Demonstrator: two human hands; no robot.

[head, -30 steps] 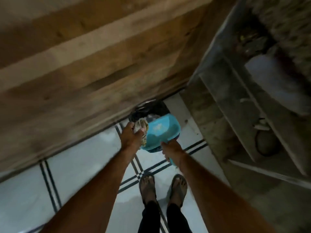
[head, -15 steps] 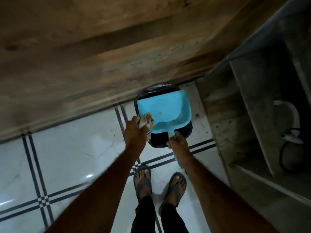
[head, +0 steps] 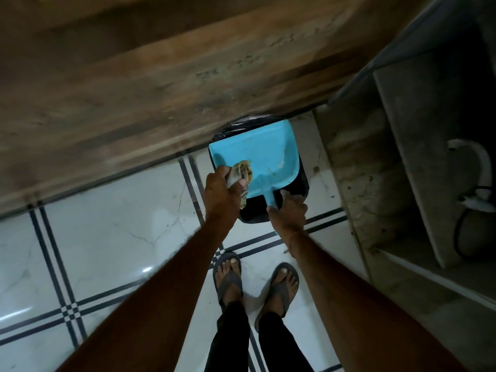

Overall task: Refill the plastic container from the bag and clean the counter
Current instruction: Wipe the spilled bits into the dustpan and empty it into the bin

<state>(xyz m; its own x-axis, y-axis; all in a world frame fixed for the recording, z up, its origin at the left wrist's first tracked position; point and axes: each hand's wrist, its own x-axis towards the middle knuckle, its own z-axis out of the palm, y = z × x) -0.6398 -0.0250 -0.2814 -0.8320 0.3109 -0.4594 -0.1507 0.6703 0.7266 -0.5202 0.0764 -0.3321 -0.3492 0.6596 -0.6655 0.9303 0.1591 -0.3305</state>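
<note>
A big brown wooden counter (head: 161,84) fills the top of the view, seen from above. Below it is a white tiled floor (head: 107,237) with dark lines. The person stands there in flip-flops.

Tucked at the foot of the counter is a bin lined with a black bag (head: 300,189). A blue dustpan (head: 257,154) is held right over the bin and hides most of its mouth. The pan's wide end points away from the person, toward the counter. Its handle points back toward the person's feet.

The right hand (head: 288,210) is wrapped around the handle, fingers curled tight on it. The left hand (head: 222,191) is bunched around a rag (head: 243,170), and the rag touches the near left corner of the pan. A few small crumbs sit on the blue floor of the pan, a little to the right of the rag.

This looks like the clean-up part of the job. The crumbs lie ahead of the rag and to its right, so I think the left hand needs to push the rag forward along the pan, toward the wide end and into the bin.

The plastic container and the refill bag are not in view.
</note>
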